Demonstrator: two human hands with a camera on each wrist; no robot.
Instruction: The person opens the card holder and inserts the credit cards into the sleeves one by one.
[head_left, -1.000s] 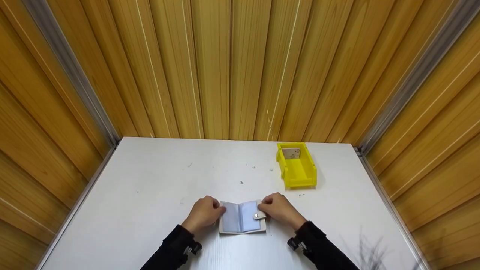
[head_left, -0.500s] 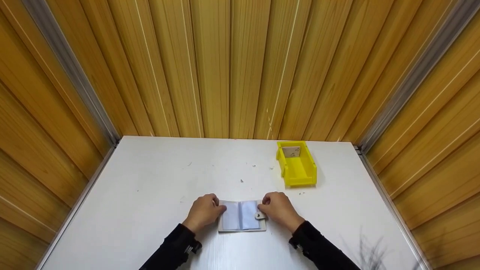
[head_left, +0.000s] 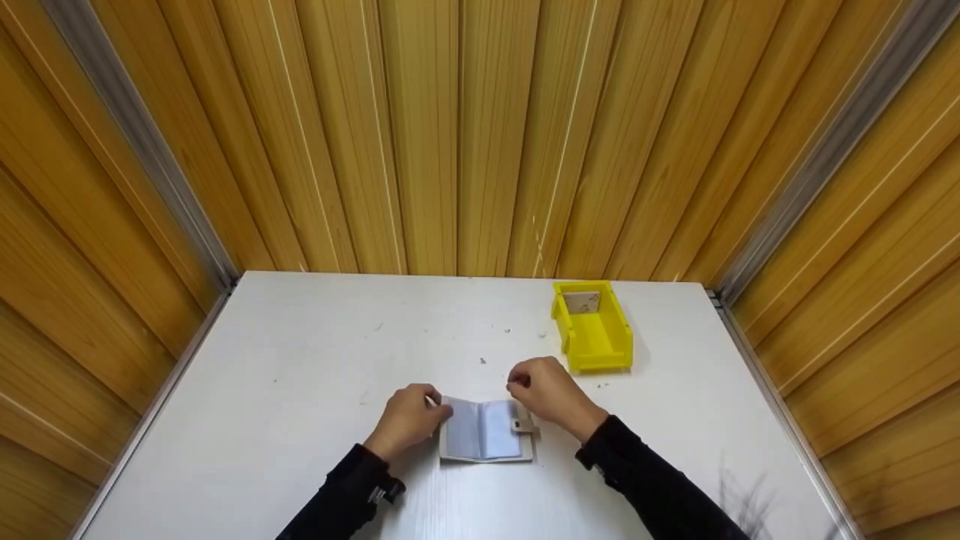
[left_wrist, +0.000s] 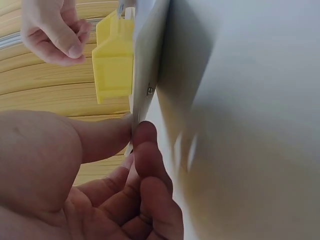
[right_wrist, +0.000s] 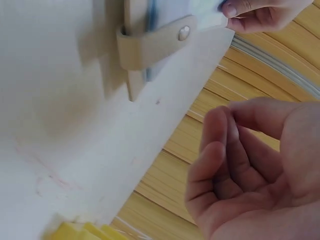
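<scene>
A small cream card holder (head_left: 501, 431) lies spread in front of me, with clear plastic sleeves inside and a snap strap (right_wrist: 157, 42) at its right edge. My left hand (head_left: 411, 416) pinches its left cover between thumb and fingers; in the left wrist view the cover tilts up, and a metal snap shows on its outer side. My right hand (head_left: 551, 390) hovers just past the holder's upper right corner, apart from it. Its fingers (right_wrist: 210, 160) are loosely curled, thumb near the index fingertip, with nothing between them.
A yellow bin (head_left: 600, 360) stands at the back right of the white table (head_left: 315, 337), with a pale patterned card (head_left: 581, 302) leaning against its far inner wall. Wood-look panels (head_left: 420, 135) enclose the table at the back and sides.
My right hand has let go of the card holder's right edge and moved up and away from it. The left hand keeps its pinch on the left cover.
</scene>
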